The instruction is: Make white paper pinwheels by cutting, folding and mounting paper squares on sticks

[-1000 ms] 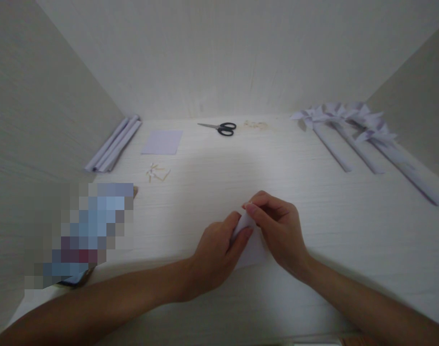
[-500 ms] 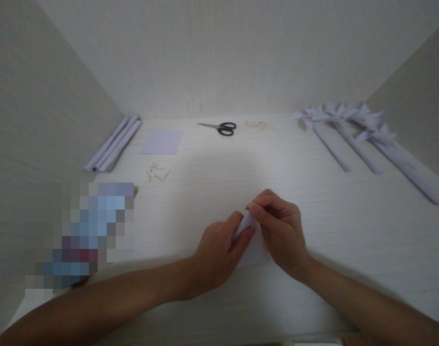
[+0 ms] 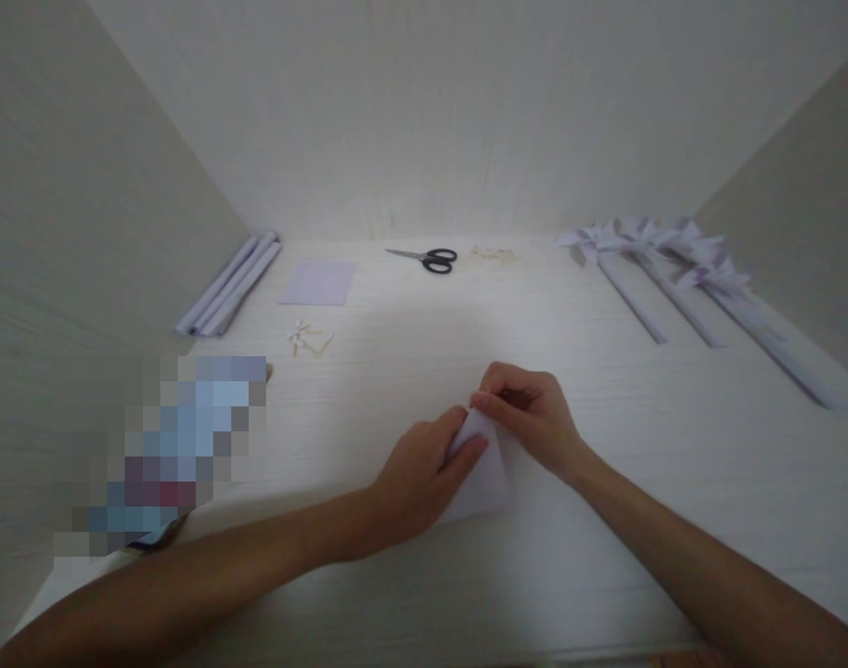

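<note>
A pale sheet of paper (image 3: 485,482) is held low over the near middle of the table, its upper part bent over between the hands. My left hand (image 3: 428,473) is closed on it, thumb on the near face and fingers behind. At the paper's top corner, the thumb and forefinger of my right hand (image 3: 525,413) are pinched together. The right hand's other fingers are curled. Part of the paper is hidden behind the left hand.
Scissors (image 3: 424,259) lie at the back beside small tan bits (image 3: 492,253). Back left are rolled paper tubes (image 3: 233,286), a square paper sheet (image 3: 318,282) and short sticks (image 3: 309,338). Paper pinwheels (image 3: 650,278) lie on the right. A blurred-out object (image 3: 187,436) stands near my left forearm.
My right hand has shifted slightly left and up, so more of the paper shows below it. The left hand keeps its grip. The whole view has tilted a little.
</note>
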`<state>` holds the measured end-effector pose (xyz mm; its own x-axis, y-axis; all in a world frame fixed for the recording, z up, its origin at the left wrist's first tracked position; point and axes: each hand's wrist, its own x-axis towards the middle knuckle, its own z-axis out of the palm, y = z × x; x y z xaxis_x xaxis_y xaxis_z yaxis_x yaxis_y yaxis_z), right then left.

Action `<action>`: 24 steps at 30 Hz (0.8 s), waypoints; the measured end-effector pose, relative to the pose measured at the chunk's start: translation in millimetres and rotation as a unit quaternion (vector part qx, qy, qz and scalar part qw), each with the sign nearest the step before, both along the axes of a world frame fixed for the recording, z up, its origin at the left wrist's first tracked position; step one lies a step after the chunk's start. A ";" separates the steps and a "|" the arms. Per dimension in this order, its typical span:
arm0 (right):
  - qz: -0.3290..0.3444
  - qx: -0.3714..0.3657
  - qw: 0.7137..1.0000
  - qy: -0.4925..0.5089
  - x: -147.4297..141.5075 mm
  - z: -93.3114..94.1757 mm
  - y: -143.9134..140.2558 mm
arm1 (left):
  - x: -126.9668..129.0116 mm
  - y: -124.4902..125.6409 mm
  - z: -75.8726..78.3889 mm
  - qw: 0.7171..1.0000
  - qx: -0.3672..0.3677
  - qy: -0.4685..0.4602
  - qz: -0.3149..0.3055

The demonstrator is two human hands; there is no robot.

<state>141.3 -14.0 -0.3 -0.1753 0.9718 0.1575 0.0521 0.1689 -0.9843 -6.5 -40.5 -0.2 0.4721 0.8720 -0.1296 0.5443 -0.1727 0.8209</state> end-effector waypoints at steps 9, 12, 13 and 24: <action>-0.183 -0.061 0.964 0.181 22.1 -14.7 23.8 | -12.7 30.0 -3.4 0.978 -0.106 -0.174 0.035; -0.197 -0.080 0.962 0.172 23.2 -15.2 25.8 | -18.9 41.6 -4.4 0.964 -0.078 -0.232 0.102; -0.189 -0.085 0.965 0.158 23.0 -15.2 25.5 | -21.2 45.1 -4.4 0.957 -0.070 -0.250 0.129; 0.085 -0.065 0.988 -0.113 24.3 -2.8 16.7 | -40.4 65.8 -10.2 0.892 -0.024 -0.392 0.225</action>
<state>165.6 2.7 -3.1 -0.3546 0.9346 -0.0288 0.2542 0.0667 -0.9648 -46.9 25.3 -10.4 0.0378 0.9983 0.0453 -0.1955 -0.0371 0.9800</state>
